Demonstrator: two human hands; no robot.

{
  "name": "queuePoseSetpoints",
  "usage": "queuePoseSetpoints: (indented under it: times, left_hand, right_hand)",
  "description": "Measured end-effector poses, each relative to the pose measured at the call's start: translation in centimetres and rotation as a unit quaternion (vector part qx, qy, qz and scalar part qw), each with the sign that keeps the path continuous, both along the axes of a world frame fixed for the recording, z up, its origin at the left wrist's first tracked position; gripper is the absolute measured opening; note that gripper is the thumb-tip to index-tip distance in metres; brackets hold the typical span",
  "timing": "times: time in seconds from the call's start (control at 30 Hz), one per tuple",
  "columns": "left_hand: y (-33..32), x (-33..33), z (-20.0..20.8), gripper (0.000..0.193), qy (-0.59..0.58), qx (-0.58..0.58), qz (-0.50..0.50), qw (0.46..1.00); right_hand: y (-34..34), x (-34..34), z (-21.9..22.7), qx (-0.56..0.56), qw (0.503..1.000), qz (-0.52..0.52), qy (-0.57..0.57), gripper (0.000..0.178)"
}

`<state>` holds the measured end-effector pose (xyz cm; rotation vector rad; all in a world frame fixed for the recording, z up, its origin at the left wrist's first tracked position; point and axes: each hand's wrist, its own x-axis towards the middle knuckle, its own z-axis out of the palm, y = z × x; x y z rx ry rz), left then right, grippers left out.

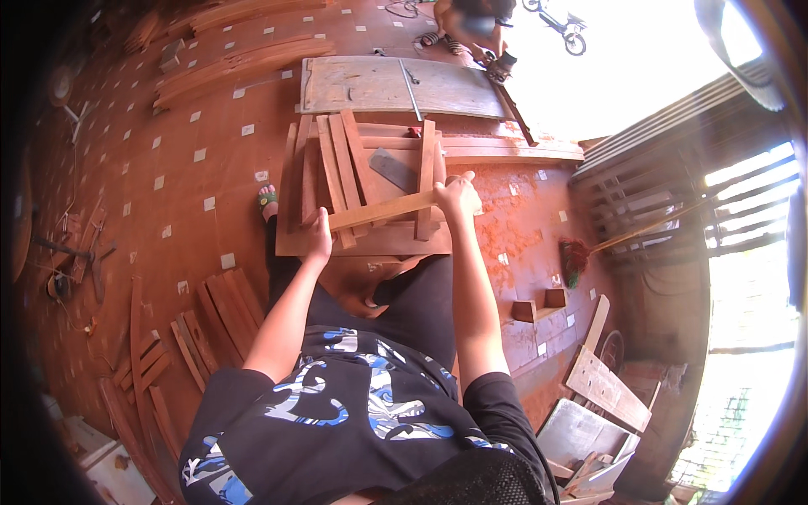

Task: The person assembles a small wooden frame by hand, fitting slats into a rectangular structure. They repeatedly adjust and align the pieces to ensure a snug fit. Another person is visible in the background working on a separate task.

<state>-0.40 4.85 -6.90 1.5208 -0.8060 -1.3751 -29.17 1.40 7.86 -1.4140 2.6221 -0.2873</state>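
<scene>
A short wooden strip [383, 210] lies crosswise between my hands, above a low stack of boards. My left hand [319, 240] grips its left end, thumb up along it. Closed round the right end is my right hand [459, 197]. Beneath, several wooden slats [337, 164] lie lengthwise on the wooden work surface [362, 244]. One more slat [427, 168] lies apart on the right side. Between them rests a flat grey plate-like piece [393, 169]; its kind I cannot make out. A small red object [415, 132] sits at the far edge.
Beyond stands a board-topped low table [362, 84]; another person [475, 25] crouches there with a power tool [500, 67]. Planks [227, 307] lie on the tiled floor at left. At right are a broom [576, 257], wooden blocks [539, 310] and leaning boards [608, 389].
</scene>
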Motion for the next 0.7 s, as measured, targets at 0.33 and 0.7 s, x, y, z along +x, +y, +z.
queuePoseSetpoints:
  times: [0.33, 0.7]
  left_hand:
    - [-0.2, 1.5, -2.4, 0.074, -0.145, -0.085, -0.053, 0.984]
    - [-0.3, 1.1, -3.0, 0.061, -0.062, -0.064, 0.042, 0.995]
  right_hand:
    - [-1.1, -0.1, -1.6, 0.007, 1.000, -0.001, 0.009, 0.065]
    - [-1.2, 10.0, -5.6, -0.095, 0.968, 0.102, 0.210, 0.047]
